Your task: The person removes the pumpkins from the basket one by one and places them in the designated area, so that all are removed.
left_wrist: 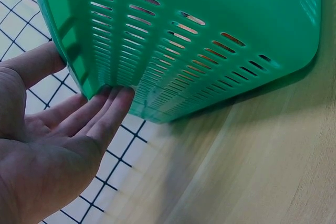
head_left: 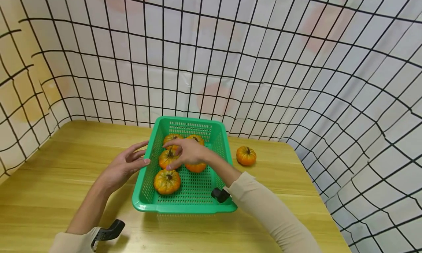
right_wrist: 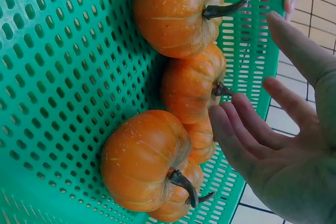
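Observation:
A green plastic basket (head_left: 184,208) with slotted walls stands on the table, holding several small orange pumpkins (head_left: 167,181) with dark stems. At its left side my left hand (head_left: 120,168) touches the rim and outer wall; in the left wrist view the fingers (left_wrist: 105,114) extend along the slotted side. Over the pumpkins hovers my right hand (head_left: 191,152), its fingers spread and nothing in its grasp. The right wrist view shows the fingertips (right_wrist: 223,121) close to the pumpkins' stems, with a gap from the thumb. One more pumpkin (head_left: 246,156) sits on the table right of the basket.
The wooden table (head_left: 277,194) reaches to a black wire grid (head_left: 211,59) at the back and sides, with pale sheeting behind it. Black wrist cameras sit on both forearms; the right one (head_left: 220,195) is above the basket's front right part.

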`<move>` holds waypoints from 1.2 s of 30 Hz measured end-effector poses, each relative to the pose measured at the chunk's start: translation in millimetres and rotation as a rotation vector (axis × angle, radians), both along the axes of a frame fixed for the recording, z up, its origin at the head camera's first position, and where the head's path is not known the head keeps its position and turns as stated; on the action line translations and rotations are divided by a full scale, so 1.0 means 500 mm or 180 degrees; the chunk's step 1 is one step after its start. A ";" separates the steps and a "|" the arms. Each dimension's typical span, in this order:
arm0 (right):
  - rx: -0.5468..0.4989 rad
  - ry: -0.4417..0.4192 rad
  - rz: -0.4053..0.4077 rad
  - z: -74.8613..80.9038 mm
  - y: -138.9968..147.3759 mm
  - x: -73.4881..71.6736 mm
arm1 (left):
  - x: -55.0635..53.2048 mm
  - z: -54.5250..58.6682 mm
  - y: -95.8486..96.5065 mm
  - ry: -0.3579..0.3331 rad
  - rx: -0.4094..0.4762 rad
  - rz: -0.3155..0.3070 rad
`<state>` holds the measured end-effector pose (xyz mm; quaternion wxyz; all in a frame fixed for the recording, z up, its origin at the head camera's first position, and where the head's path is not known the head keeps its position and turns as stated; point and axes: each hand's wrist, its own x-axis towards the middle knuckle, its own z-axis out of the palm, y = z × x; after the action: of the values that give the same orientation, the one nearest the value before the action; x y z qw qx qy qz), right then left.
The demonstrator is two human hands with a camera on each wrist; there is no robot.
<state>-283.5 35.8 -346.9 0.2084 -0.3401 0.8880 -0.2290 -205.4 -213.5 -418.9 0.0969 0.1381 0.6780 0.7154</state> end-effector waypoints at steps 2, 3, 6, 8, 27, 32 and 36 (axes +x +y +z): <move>0.0046 -0.0062 0.0074 -0.001 -0.001 0.003 | 0.001 0.002 0.001 -0.0012 -0.0023 0.0013; 0.0066 -0.0089 0.0100 -0.001 -0.001 0.005 | 0.001 0.002 0.001 -0.0017 -0.0034 0.0017; 0.0130 -0.0131 0.0175 -0.002 -0.001 0.008 | 0.003 0.004 0.001 -0.0032 -0.0051 0.0023; 0.0191 -0.0144 0.0213 -0.003 0.000 0.009 | 0.002 0.004 0.001 -0.0032 -0.0058 0.0020; 0.0434 -0.0672 0.0407 -0.011 0.003 0.019 | 0.002 0.003 0.000 -0.0034 -0.0089 0.0028; 0.0452 -0.0780 0.0428 -0.019 -0.004 0.019 | 0.002 0.001 -0.002 -0.0053 -0.0102 0.0040; 0.0459 -0.0770 0.0442 -0.020 -0.007 0.020 | 0.002 0.002 -0.002 -0.0046 -0.0114 0.0049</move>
<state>-273.6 32.3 -356.7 0.3530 -0.3549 0.8448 -0.1890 -204.4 -214.6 -418.2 0.0987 0.1260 0.6911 0.7048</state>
